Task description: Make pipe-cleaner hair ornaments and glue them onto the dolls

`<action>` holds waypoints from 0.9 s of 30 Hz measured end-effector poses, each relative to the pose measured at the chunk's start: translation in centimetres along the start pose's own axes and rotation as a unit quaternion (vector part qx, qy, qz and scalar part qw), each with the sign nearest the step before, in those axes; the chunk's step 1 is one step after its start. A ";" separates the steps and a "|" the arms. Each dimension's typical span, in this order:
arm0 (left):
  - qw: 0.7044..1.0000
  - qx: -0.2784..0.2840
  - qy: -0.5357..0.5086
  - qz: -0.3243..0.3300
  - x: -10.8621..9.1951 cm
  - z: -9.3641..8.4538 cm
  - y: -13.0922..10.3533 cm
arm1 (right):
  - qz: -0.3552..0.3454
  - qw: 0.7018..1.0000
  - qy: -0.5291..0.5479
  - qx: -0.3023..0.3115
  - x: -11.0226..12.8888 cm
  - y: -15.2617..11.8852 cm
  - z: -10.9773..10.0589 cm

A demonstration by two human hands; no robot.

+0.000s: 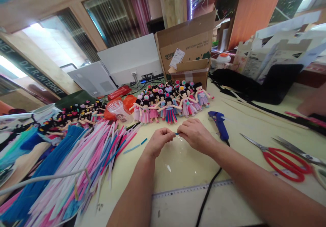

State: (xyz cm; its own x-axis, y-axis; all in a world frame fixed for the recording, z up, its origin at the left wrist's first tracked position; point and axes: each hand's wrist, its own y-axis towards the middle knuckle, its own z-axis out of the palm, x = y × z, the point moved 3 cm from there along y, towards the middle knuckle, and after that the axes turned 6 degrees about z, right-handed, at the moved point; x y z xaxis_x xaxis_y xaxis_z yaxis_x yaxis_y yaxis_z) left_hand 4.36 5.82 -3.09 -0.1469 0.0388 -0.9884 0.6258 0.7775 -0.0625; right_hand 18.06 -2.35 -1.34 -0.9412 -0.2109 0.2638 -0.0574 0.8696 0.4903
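Note:
Between my fingertips, over the middle of the table, is a short blue piece of pipe cleaner [177,134], mostly hidden by the fingers. My left hand [161,139] pinches one end of it. The other end is in a pinch of my right hand [195,135]. Left of my hands, two cut pipe cleaner pieces [134,146], light and darker blue, lie on the table. Just beyond my hands stand many small dolls [169,110] with black hair and striped skirts. A blue glue gun [219,125] rests to the right of my right hand.
Bundles of coloured pipe cleaners [73,159] cover the left side. Red-handled scissors [282,159] and a second pair of scissors [297,149] lie at right. A black cord [209,196] crosses the ruler [183,190]. A cardboard box [185,47] stands behind the dolls. Another person's arm [313,101] shows far right.

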 end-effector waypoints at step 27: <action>0.998 -0.020 -0.040 -0.052 0.7 0.0 0.2 | 0.009 1.000 -0.015 -0.012 0.3 -0.1 0.0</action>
State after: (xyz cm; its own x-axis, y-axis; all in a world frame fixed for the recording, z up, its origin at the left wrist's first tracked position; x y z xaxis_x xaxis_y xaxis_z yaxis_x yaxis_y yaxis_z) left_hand 4.34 6.00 -3.80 -0.1474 -0.0921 -0.9848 0.5782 0.7998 -0.1613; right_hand 17.78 -2.49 -1.25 -0.9519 -0.1806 0.2474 -0.0319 0.8618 0.5062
